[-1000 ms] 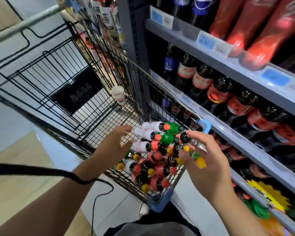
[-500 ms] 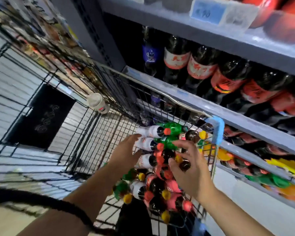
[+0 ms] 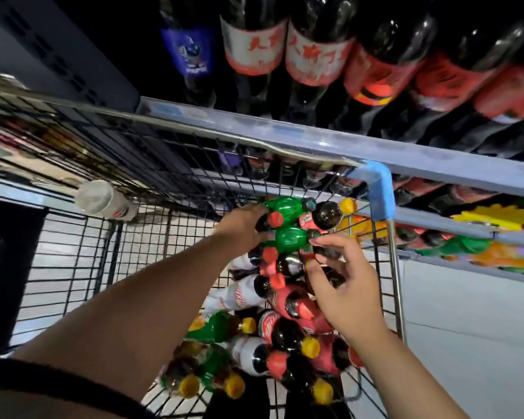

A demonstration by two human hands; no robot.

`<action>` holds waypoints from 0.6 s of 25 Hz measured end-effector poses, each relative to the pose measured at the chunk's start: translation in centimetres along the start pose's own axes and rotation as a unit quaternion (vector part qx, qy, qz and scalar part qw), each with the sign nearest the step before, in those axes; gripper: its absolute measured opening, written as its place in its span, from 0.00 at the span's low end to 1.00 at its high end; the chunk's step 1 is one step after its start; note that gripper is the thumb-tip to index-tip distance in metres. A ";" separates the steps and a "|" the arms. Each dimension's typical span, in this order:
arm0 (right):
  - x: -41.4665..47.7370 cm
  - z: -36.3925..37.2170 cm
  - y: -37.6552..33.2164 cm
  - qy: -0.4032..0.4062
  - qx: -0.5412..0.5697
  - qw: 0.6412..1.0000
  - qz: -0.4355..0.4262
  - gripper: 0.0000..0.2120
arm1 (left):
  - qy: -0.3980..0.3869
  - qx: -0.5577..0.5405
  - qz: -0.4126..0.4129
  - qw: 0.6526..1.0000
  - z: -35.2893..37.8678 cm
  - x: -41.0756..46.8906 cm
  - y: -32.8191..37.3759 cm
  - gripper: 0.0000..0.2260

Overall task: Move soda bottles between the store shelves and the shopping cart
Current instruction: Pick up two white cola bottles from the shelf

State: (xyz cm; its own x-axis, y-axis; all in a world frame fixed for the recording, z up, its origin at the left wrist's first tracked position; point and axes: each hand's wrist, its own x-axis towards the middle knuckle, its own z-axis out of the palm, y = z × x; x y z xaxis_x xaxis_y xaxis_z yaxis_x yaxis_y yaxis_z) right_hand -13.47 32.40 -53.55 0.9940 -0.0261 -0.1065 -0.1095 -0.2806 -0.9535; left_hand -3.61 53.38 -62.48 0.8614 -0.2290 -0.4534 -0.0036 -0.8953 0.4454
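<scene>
Nearest to you, both your forearms reach forward and down into the shopping cart (image 3: pixel 395 267), and a dark band lies around your left forearm. Below your hands, a pile of small soda bottles (image 3: pixel 273 337) lies in the right end of the cart, with red, yellow and green caps, touching each other.

Your right hand (image 3: pixel 342 285) hovers over the pile with the fingers spread apart and curved; its fingertips (image 3: pixel 318 241) touch the cap end of a green bottle (image 3: pixel 291 238), but they are not closed around it. Your left hand (image 3: pixel 242 228) is just to the left of it, with fingers bent on the bottles at the top of the pile; if it really holds one, you cannot tell.

Far to the left of your left hand, one white bottle (image 3: pixel 103 201) lies alone near the cart wall. Beyond both hands, behind the cart rim, the store shelf (image 3: pixel 285 131) carries a row of big dark bottles (image 3: pixel 315 49) with red labels.
</scene>
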 end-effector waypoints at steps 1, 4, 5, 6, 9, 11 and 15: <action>0.1 0.0 0.0 0.000 0.002 1.000 0.001 0.14 | -0.005 -0.009 0.001 1.000 0.1 0.2 -0.1 0.27; 0.4 -0.1 0.1 0.012 0.004 1.000 0.000 0.13 | -0.003 -0.040 0.009 0.999 -0.2 -0.6 -0.5 0.24; 0.4 -0.1 0.0 0.008 0.000 1.000 0.002 0.13 | 0.015 -0.056 0.013 0.998 -0.5 -1.1 -0.8 0.22; 0.4 -0.1 0.1 -0.001 -0.007 1.000 0.007 0.13 | 0.039 -0.077 0.017 0.996 -1.0 -1.9 -1.1 0.21; 0.2 0.1 0.1 -0.041 -0.040 0.998 0.039 0.16 | 0.134 -0.123 0.051 0.982 -3.0 -4.6 -0.9 0.17; 0.1 0.2 -0.1 -0.078 -0.069 0.993 0.060 0.21 | 0.182 -0.142 0.083 0.970 -4.7 -6.7 0.2 0.14; 0.0 0.7 -0.5 -0.129 -0.088 0.986 0.065 0.36 | 0.175 -0.241 0.109 0.948 -8.2 -10.6 3.5 0.15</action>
State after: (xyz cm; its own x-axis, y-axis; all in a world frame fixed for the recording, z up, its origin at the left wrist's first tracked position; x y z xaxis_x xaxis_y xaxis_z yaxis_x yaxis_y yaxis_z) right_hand -13.42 33.24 -53.25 0.9350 0.1652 -0.3138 -0.2106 -0.4533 -0.8661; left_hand -8.60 55.82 -49.74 0.9829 -0.1726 -0.0636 -0.0412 -0.5439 0.8382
